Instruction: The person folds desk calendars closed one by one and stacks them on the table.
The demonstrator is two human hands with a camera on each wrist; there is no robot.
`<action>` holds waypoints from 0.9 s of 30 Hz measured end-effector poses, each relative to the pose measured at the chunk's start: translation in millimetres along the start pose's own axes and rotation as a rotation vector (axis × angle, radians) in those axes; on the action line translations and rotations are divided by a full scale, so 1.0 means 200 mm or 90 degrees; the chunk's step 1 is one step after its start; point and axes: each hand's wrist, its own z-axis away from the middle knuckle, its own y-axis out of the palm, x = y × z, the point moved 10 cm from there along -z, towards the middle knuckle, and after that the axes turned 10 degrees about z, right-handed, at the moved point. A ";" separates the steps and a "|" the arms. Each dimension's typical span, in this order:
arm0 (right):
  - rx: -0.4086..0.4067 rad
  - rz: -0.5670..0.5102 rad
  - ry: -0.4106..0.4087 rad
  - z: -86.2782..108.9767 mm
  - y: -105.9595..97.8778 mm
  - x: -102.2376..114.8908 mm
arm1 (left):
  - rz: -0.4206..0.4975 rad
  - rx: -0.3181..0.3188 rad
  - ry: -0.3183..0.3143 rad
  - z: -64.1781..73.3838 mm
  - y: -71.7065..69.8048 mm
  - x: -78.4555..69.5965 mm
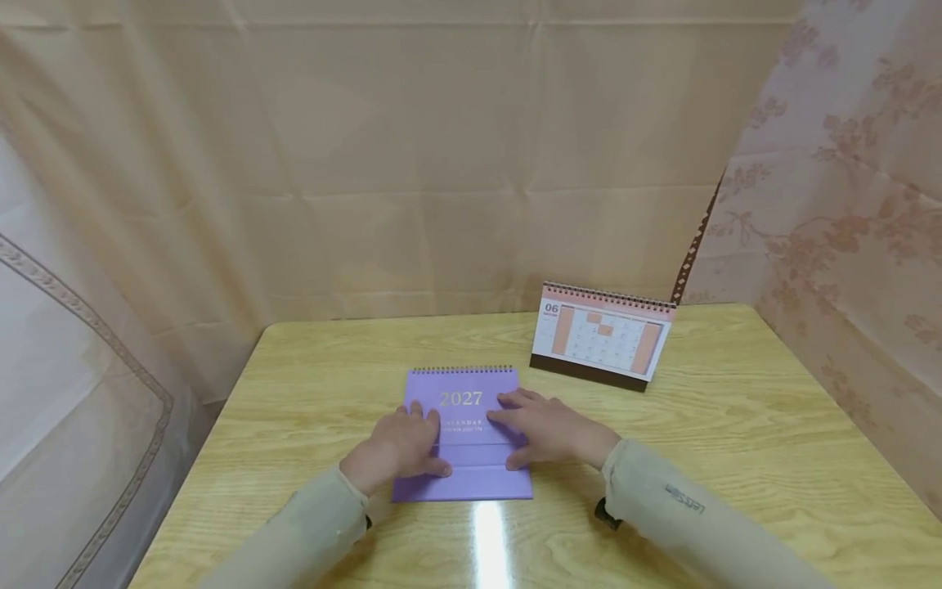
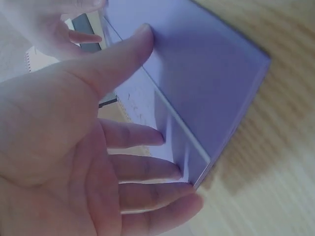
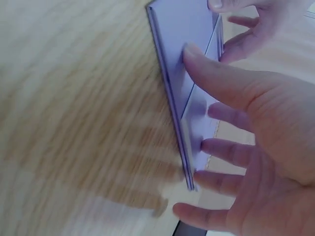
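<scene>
The fingers of my left hand (image 1: 397,442) and right hand (image 1: 550,429) are extended, gripping nothing; beneath them the purple 2027 desk calendar (image 1: 471,455) lies on the table (image 1: 309,393). Light, even pressure should keep it square.

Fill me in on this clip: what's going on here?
A person has both hands on a purple calendar that lies on the wooden table, its cover reading 2027. The left hand is at its left side and the right hand at its right, both thumbs on the part nearest the person. Neither hand is gripping the other calendar, which stands upright farther back to the right, open at a page marked 06.
</scene>
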 end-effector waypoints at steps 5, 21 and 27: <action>-0.074 -0.056 -0.069 0.07 -0.13 -0.03 | 0.001 0.010 0.017 -0.03 -0.07 0.01; -0.272 -0.427 0.025 0.55 -0.71 -0.64 | 0.448 0.173 0.176 -0.27 -0.22 -0.21; -0.357 -0.603 0.072 0.65 -0.77 -0.84 | 0.576 0.185 0.171 -0.41 -0.33 -0.28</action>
